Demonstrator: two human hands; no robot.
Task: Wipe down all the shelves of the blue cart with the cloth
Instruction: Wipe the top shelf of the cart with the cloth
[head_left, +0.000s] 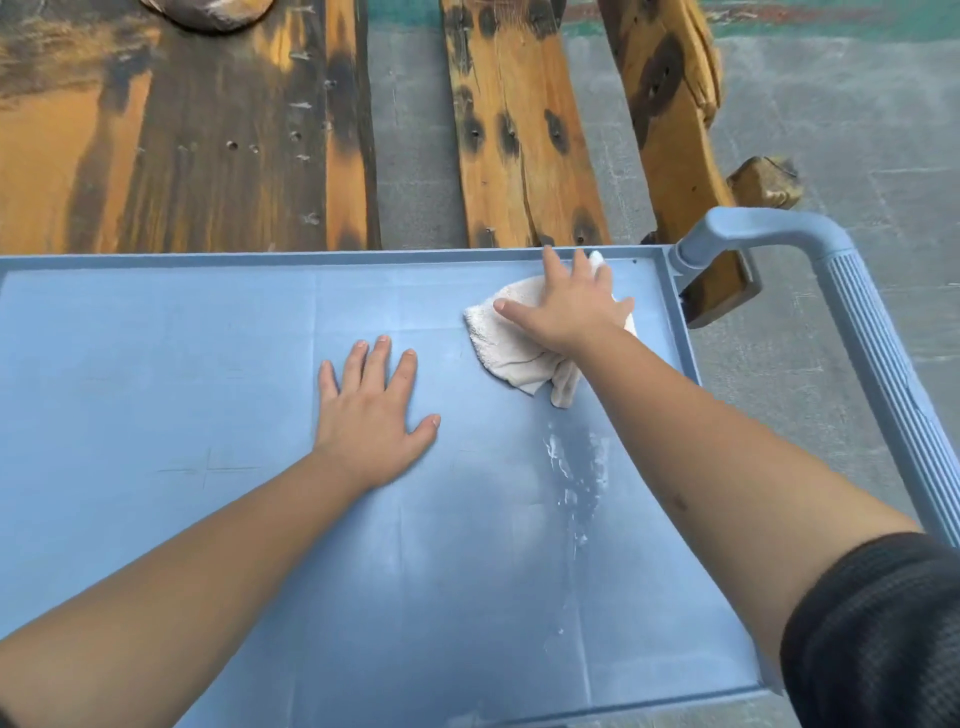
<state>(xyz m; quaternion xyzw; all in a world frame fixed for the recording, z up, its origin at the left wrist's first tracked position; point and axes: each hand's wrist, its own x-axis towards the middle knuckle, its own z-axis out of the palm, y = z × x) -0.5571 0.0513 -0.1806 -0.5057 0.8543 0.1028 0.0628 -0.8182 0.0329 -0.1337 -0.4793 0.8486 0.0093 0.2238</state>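
Observation:
The blue cart's top shelf fills the lower part of the head view, a flat tray with a low raised rim. My right hand presses flat on a crumpled white cloth in the far right corner of the shelf, fingers spread toward the back rim. My left hand rests palm down on the bare shelf near the middle, fingers apart, holding nothing. A whitish streak of residue runs down the shelf below the cloth. The lower shelves are hidden under the top one.
The cart's blue ribbed handle curves along the right side. Beyond the back rim stand a dark stained wooden table and wooden bench planks. Grey concrete floor lies to the right.

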